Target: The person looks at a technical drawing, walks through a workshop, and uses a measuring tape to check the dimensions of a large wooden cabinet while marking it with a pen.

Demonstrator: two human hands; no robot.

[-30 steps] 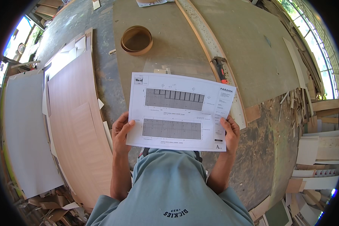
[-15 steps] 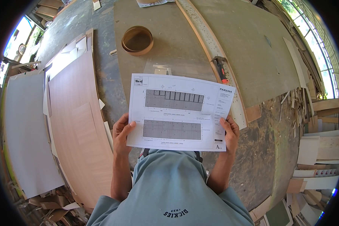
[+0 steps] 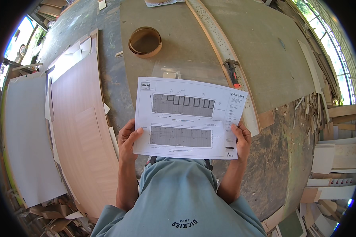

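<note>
A white printed sheet [image 3: 178, 120] with two grey cabinet drawings is stretched between my hands in front of my body. My left hand [image 3: 129, 139] pinches its left edge, thumb on the printed side. On the opposite edge my right hand [image 3: 241, 139] grips it the same way, its fingers mostly hidden behind the paper. Just beyond the sheet's upper right corner lies a hammer [image 3: 232, 73] with a dark head and a red and black handle. It rests on a long pale strip of board [image 3: 221, 43]. A coil of brown edge banding [image 3: 145, 42] stands beyond the sheet, a little left.
A large brown panel [image 3: 265, 51] spreads out ahead. Wood-faced sheets [image 3: 81, 118] and a grey-white panel [image 3: 33, 138] lie on the left. Board offcuts [image 3: 336, 154] crowd the right side beneath a barred window [image 3: 336, 51]. Stained concrete floor [image 3: 273, 166] shows at right.
Almost nothing differs. Both hands keep the sheet in nearly the same place, and the surroundings have shifted very slightly in the view.
</note>
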